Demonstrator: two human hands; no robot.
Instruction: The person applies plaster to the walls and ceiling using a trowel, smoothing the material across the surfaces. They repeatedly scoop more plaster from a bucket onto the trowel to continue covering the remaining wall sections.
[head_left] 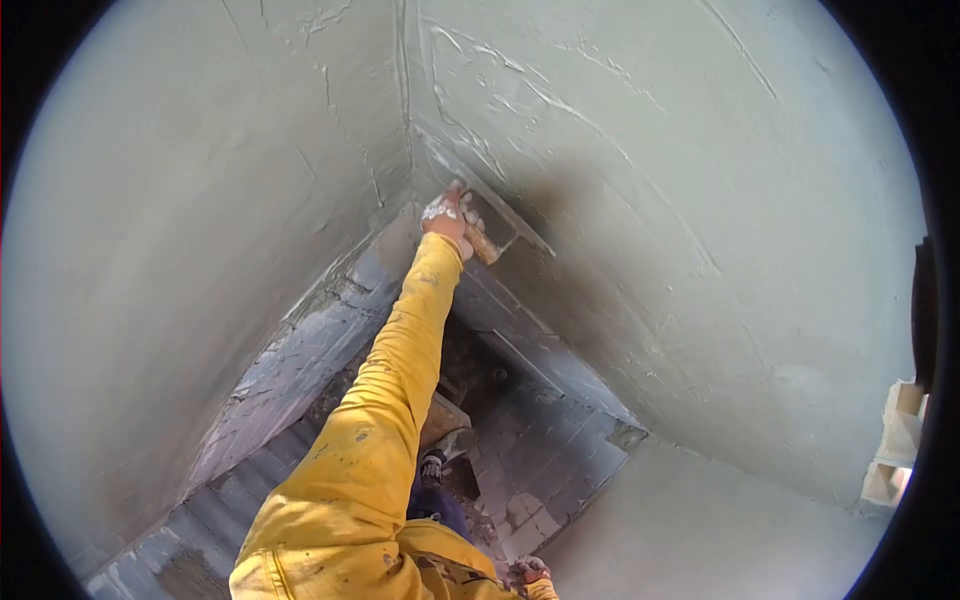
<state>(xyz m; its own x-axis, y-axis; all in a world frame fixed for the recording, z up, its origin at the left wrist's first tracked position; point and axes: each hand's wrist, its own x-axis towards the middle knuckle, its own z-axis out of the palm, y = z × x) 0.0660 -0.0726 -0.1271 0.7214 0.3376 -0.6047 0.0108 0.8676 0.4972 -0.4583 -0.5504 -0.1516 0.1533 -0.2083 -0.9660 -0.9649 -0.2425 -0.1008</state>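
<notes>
My left hand (450, 215), spotted with pale plaster, is at the end of an outstretched yellow sleeve. Its fingers wrap round the wooden handle of a plastering trowel (484, 244). The trowel's long blade lies along the right-hand plastered wall (640, 210), close to the inside corner. Wet-looking ridges and streaks mark the plaster above the blade. Low at the bottom edge, near my body, is my right hand (530, 571). Its fingers look curled, and what they hold, if anything, is too small to make out.
The left plastered wall (200, 220) meets the right one in the corner. Below the plaster runs bare block wall (320, 340). A shoe (432, 468) stands far below, near a light-brown object (440, 418). Hollow blocks (893, 440) show at the right edge.
</notes>
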